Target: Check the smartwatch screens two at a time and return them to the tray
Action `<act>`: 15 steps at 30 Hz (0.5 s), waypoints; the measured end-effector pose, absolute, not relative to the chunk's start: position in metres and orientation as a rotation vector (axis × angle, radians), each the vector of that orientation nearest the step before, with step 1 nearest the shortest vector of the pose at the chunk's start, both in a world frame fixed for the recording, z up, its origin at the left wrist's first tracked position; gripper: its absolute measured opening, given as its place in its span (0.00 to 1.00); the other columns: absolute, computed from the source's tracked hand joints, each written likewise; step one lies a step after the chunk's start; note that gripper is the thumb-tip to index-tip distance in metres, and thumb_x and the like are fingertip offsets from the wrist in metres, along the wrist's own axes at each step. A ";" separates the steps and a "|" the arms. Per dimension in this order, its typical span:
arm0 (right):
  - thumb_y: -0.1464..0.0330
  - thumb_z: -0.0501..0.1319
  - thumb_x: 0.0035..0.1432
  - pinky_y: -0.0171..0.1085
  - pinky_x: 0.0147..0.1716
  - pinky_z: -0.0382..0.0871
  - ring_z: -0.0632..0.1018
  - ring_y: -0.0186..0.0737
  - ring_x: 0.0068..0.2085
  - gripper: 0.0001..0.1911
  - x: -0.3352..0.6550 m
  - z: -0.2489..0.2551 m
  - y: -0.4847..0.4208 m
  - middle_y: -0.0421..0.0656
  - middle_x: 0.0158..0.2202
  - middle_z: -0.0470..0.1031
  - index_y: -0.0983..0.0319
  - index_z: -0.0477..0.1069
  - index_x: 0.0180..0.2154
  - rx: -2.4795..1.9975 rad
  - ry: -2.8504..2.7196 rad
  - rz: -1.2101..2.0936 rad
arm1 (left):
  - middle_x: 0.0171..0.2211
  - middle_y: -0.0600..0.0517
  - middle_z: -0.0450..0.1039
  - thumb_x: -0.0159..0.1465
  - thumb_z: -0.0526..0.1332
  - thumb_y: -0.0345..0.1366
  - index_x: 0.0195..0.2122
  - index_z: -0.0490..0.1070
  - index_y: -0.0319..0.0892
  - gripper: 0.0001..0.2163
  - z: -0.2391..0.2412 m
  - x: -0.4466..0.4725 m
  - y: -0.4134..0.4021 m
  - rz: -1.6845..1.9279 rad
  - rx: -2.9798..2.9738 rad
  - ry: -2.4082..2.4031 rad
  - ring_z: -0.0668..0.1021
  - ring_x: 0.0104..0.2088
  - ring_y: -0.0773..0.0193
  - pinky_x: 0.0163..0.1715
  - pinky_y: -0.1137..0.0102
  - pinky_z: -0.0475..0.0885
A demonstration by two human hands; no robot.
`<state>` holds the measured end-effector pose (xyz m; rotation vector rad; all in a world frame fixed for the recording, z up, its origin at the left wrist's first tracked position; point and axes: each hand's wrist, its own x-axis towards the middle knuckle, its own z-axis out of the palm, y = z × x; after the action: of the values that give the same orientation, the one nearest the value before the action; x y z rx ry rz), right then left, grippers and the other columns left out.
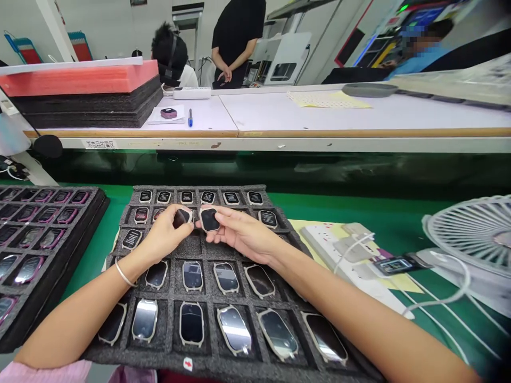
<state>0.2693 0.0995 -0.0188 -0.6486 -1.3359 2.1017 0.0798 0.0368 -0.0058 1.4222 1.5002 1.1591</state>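
My left hand (171, 231) is closed around a smartwatch case (182, 217), its dark screen tilted up. In my right hand (243, 231) is a second smartwatch case (209, 219) with a pale frame and a black screen, the thumb resting at its edge. Both hands are close together above a dark grey foam tray (207, 361). Strapless watch cases lie in the tray's square pockets. Those in the back rows show white text, while the front ones, such as one watch case (191, 323), have dark, reflective screens. My forearms hide some pockets.
Another foam tray (85, 242) with purple-framed watches lies left. At right are a power strip (351, 271), cables, a small device (397, 264) and a white fan (475, 234). A raised shelf (263, 114) carries stacked foam (88, 101) and a pen (190, 117). People are beyond it.
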 end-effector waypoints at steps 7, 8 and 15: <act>0.65 0.73 0.52 0.40 0.47 0.75 0.83 0.39 0.41 0.27 0.272 -0.024 0.097 0.43 0.46 0.78 0.58 0.70 0.53 -0.554 -1.287 2.210 | 0.34 0.53 0.72 0.58 0.58 0.33 0.39 0.68 0.42 0.08 -0.010 0.080 0.033 1.129 1.659 1.589 0.72 0.35 0.63 0.39 0.67 0.68; 0.65 0.73 0.52 0.40 0.48 0.75 0.83 0.39 0.41 0.27 0.272 -0.024 0.097 0.42 0.46 0.78 0.58 0.70 0.53 -0.546 -1.297 2.219 | 0.34 0.53 0.72 0.58 0.57 0.33 0.39 0.67 0.42 0.08 -0.009 0.080 0.032 1.131 1.664 1.590 0.73 0.36 0.62 0.39 0.67 0.68; 0.63 0.71 0.54 0.38 0.44 0.75 0.83 0.38 0.40 0.27 0.273 -0.022 0.094 0.43 0.39 0.79 0.62 0.67 0.54 -0.451 -1.400 2.217 | 0.37 0.52 0.71 0.58 0.58 0.34 0.45 0.66 0.42 0.13 -0.011 0.082 0.029 1.145 1.662 1.596 0.73 0.36 0.63 0.37 0.68 0.68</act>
<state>0.2730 0.0944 -0.0222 -0.4510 -1.4001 2.2168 0.0822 0.0290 -0.0109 1.6616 1.5960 1.1455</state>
